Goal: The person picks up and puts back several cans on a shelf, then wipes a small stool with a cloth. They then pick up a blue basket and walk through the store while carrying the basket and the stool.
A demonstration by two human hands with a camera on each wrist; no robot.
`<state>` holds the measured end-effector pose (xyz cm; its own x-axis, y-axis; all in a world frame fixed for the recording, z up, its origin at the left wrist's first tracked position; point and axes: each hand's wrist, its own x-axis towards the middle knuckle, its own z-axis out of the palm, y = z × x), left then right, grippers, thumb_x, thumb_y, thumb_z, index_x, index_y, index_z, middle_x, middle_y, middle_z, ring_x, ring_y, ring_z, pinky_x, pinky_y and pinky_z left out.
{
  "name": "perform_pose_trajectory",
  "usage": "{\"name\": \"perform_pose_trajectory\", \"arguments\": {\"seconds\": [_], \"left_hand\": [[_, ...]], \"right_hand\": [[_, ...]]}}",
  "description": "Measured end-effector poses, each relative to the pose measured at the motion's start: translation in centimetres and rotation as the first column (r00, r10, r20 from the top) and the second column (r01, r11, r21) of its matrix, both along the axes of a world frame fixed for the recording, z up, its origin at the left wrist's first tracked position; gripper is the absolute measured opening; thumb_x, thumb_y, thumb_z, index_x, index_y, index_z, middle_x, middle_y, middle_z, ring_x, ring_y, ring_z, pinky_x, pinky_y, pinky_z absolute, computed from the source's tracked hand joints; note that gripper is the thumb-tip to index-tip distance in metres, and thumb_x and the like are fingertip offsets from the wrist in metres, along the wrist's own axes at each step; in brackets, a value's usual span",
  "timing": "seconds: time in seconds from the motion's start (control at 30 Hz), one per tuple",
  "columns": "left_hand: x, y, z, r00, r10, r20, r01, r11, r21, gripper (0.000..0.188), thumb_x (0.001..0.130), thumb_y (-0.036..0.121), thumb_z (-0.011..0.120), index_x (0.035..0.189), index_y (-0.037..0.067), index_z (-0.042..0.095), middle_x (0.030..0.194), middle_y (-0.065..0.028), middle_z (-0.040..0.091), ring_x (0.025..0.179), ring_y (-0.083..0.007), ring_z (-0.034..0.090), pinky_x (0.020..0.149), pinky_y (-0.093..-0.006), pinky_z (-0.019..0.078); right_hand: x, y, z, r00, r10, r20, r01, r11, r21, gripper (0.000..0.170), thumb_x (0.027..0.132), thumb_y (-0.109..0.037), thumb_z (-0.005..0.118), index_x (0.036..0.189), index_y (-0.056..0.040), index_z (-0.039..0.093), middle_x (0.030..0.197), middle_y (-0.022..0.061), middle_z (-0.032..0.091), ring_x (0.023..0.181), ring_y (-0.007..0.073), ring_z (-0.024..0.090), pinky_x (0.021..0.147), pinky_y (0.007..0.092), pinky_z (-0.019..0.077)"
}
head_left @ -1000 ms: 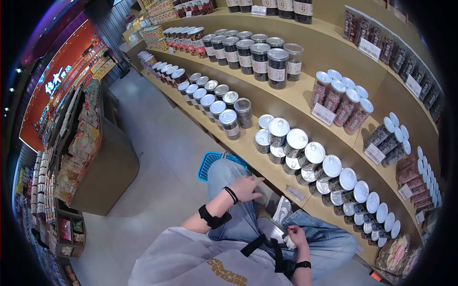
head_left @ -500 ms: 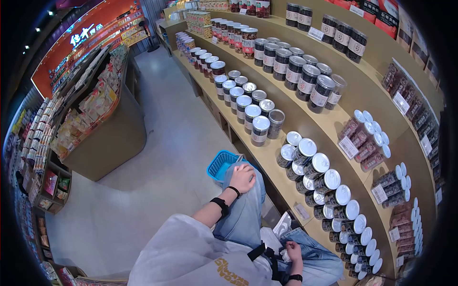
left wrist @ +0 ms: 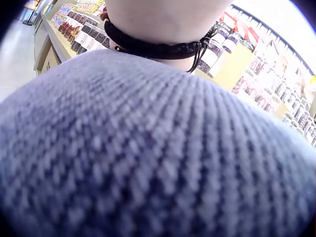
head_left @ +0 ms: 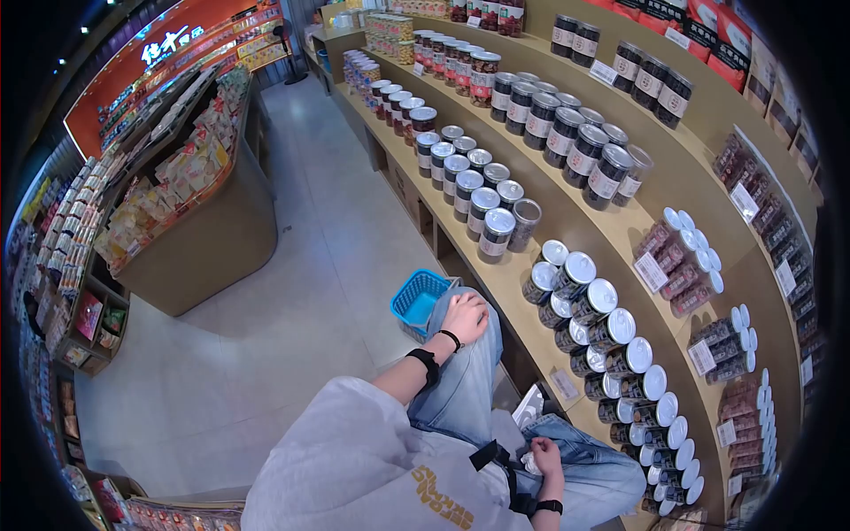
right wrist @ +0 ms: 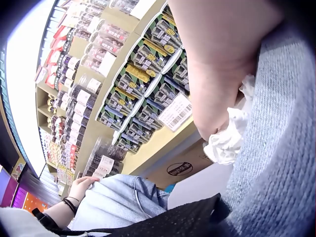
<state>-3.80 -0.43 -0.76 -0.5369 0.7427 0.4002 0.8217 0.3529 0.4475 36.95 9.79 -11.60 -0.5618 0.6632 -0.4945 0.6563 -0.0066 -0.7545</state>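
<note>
On the raised left knee, in blue jeans [head_left: 460,380], rests the left hand [head_left: 467,319], its fingers lying loosely over the denim. The left wrist view holds mostly close fabric, with the bare wrist and a black braided band [left wrist: 158,49] at the top. Low over the lap, the right hand [head_left: 546,455] pinches a crumpled white tissue [head_left: 530,463]. In the right wrist view, the right hand [right wrist: 215,94] has curled fingers against the tissue [right wrist: 228,140], fingertips partly hidden; the left hand [right wrist: 81,187] shows on the knee.
A blue basket [head_left: 418,301] stands on the floor beside the left knee. Curved shelves [head_left: 522,332] with rows of lidded jars [head_left: 498,232] run along the right. Across the aisle is a display counter [head_left: 199,257] with packaged snacks.
The left hand has gone from extended fingers above the leg to lying on the knee. The head view has turned, showing more of the aisle. The right hand keeps the tissue.
</note>
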Motion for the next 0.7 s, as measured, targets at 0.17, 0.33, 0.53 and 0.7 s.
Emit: {"name": "perform_pose_trajectory", "arguments": {"seconds": [0.17, 0.33, 0.53, 0.7], "left_hand": [[0.2, 0.3, 0.1, 0.997, -0.028, 0.066, 0.032, 0.998, -0.048, 0.009, 0.072, 0.017, 0.058, 0.076, 0.011, 0.064, 0.099, -0.0032, 0.061, 0.110, -0.0233, 0.046, 0.089, -0.0387, 0.0316], [0.1, 0.8, -0.2, 0.999, -0.028, 0.027, 0.027, 1.000, 0.010, 0.010, 0.071, 0.018, 0.058, 0.075, 0.011, 0.063, 0.098, -0.0036, 0.061, 0.109, -0.0227, 0.046, 0.090, -0.0391, 0.0310], [0.0, 0.8, -0.3, 0.998, -0.035, 0.045, 0.035, 0.999, 0.010, 0.009, 0.070, 0.018, 0.059, 0.075, 0.012, 0.063, 0.097, -0.0036, 0.061, 0.109, -0.0226, 0.046, 0.090, -0.0400, 0.0309], [-0.4, 0.3, 0.1, 0.996, -0.041, 0.085, 0.043, 0.999, -0.026, 0.008, 0.071, 0.018, 0.059, 0.076, 0.012, 0.064, 0.095, -0.0024, 0.062, 0.107, -0.0230, 0.048, 0.090, -0.0389, 0.0313]], "right_hand": [[-1.4, -1.0, 3.9, 0.996, 0.052, 0.075, -0.059, 0.994, 0.090, 0.019, 0.079, -0.014, 0.061, 0.094, -0.0017, 0.064, 0.070, 0.0082, 0.064, 0.065, 0.0139, 0.059, 0.062, 0.0281, 0.0477], [-1.0, -0.9, 2.9, 0.993, 0.035, 0.114, -0.046, 0.995, 0.090, 0.022, 0.077, -0.017, 0.063, 0.095, -0.0043, 0.064, 0.072, 0.0095, 0.064, 0.066, 0.0168, 0.060, 0.065, 0.0294, 0.0478], [-1.9, -1.4, 4.1, 0.987, 0.064, 0.147, -0.081, 0.991, 0.107, 0.023, 0.078, -0.018, 0.062, 0.096, -0.0036, 0.064, 0.074, 0.0088, 0.064, 0.068, 0.0157, 0.060, 0.067, 0.0286, 0.0479], [-3.4, -2.3, 5.9, 0.976, 0.130, 0.176, -0.156, 0.977, 0.147, 0.026, 0.078, -0.021, 0.062, 0.097, -0.0035, 0.064, 0.074, 0.0089, 0.063, 0.068, 0.0170, 0.060, 0.067, 0.0294, 0.0481]]}}
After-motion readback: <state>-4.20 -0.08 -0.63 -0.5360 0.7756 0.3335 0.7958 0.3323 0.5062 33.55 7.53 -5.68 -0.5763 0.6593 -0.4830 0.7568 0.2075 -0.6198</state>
